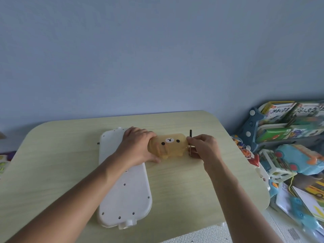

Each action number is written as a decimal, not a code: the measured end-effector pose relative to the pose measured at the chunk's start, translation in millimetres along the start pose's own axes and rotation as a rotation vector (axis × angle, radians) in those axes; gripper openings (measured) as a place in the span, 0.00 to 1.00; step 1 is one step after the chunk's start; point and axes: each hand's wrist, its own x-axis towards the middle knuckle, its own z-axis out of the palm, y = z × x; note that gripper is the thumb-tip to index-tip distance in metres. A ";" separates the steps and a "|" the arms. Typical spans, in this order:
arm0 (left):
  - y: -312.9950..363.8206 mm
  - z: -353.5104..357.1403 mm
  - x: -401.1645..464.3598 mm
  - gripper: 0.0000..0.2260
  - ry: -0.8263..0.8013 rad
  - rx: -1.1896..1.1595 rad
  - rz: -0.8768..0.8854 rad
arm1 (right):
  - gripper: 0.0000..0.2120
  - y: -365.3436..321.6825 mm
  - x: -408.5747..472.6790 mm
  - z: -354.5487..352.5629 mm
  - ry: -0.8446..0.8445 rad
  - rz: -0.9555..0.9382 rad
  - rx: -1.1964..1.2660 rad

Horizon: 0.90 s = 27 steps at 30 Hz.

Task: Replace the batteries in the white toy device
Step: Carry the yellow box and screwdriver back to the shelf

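Far left, at the table edge: a blurred scrap of coloured items, too cut off to tell. Pale wood table (175, 181) with rounded corners, set against a blue wall (157, 50).

Left of centre: white toy (123, 188) lying flat, back side up, long axis running away from the viewer, screw holes dotting its shell, a small knob at the near end. Far end partly covered by the left hand (135, 146).

Left hand curled round the left end of a yellow bear case (167, 145), thumb near side, fingers over the top. Case translucent, lying on its side across the table, bear face printed on top, touching the toy's right edge or just over it; cannot tell which.

Right of the case: right hand (204, 146), fingertips pinching a thin dark screwdriver (190, 142) held upright, tip down near the table, just beside the case's right end.

Far right, off the table: blue rack (252, 127) holding picture books (278, 111), and a heap of toys (298, 158) and packets on the floor below.
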 end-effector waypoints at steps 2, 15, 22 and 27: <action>0.8 0.4 0.6 0.41 0.014 -0.004 0.004 | 0.07 1.0 -0.6 0.2 -0.006 -0.017 -0.020; 19.9 -25.3 8.7 0.32 0.045 -0.535 -0.111 | 0.08 -31.3 -4.0 -9.9 0.002 -0.048 0.227; 98.5 -129.4 -7.2 0.33 -0.051 -0.953 -0.081 | 0.07 -139.9 -58.2 -83.4 0.112 -0.045 0.282; 185.7 -255.8 -26.9 0.32 -0.148 -1.136 0.019 | 0.07 -253.8 -126.5 -159.6 0.238 -0.124 0.299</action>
